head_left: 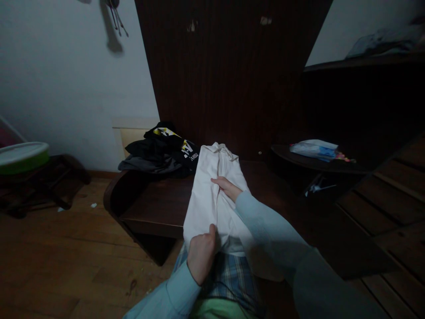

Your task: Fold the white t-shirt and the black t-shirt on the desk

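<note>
A white shirt [202, 199] lies lengthwise over a dark wooden bench, its collar at the far end and a front edge running down the middle. My left hand [202, 253] is closed on the shirt's near end, thumb on top, with the other fingers mostly hidden. Farther up, my right hand [227, 188] pinches the shirt along its middle edge, and the right forearm crosses over its right side. Below the near end, blue plaid cloth [229, 274] shows over my lap.
Dark clothes [152, 153] are heaped at the bench's [156, 206] left end. A plastic packet [314, 149] rests on a rounded shelf to the right. At far left, a green-sided tub [25, 159] sits on a low stand. A tall dark panel [229, 79] rises behind.
</note>
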`<state>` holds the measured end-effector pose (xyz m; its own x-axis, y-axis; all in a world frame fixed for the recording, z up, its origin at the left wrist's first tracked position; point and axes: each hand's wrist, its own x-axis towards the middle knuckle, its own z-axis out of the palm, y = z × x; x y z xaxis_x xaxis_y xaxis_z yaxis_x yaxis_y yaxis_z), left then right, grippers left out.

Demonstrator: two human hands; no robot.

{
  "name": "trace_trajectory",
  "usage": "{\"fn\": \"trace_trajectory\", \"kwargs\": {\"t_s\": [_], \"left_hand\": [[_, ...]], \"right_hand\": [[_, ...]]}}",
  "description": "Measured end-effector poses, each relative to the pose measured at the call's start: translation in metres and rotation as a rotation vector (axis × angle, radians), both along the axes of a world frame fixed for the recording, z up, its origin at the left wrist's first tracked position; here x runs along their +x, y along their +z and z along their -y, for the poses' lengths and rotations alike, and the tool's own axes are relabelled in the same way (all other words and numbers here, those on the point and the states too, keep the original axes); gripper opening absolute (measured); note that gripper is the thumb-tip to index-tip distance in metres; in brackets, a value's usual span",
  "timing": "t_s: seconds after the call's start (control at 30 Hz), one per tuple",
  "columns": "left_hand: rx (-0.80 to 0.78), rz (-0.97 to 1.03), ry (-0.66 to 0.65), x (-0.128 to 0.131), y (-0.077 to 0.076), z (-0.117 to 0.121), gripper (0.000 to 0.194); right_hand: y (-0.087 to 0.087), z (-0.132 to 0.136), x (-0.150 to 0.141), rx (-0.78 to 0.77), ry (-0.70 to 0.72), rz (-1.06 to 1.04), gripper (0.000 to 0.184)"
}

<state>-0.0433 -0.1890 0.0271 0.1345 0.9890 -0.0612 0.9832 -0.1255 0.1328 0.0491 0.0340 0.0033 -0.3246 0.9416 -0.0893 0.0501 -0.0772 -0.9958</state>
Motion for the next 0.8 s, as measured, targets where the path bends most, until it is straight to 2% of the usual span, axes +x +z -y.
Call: {"fn": "trace_trajectory", "kwargs": {"t_s": [0.2, 0.37, 0.63, 0.8], "left_hand": [[-0.002, 0.036, 0.051, 0.002, 0.008, 0.003, 0.036], [-0.056, 0.012, -0.078, 0.012, -0.003, -0.002, 0.045], [-0.07, 0.033, -0.055, 0.017, -0.009, -0.002, 0.054], [-0.086, -0.042, -0.082, 0.018, -0.015, -0.003, 0.057]], "right_hand": [[-0.004, 0.001, 0.005, -0.074, 0.024, -0.117, 0.007], [-0.005, -0.001, 0.003, -0.117, 0.042, -0.216, 0.01], [-0.012, -0.01, 0.003, -0.121, 0.041, -0.278, 0.009], [-0.008, -0.013, 0.001, -0.132, 0.003, -0.176, 0.009]]}}
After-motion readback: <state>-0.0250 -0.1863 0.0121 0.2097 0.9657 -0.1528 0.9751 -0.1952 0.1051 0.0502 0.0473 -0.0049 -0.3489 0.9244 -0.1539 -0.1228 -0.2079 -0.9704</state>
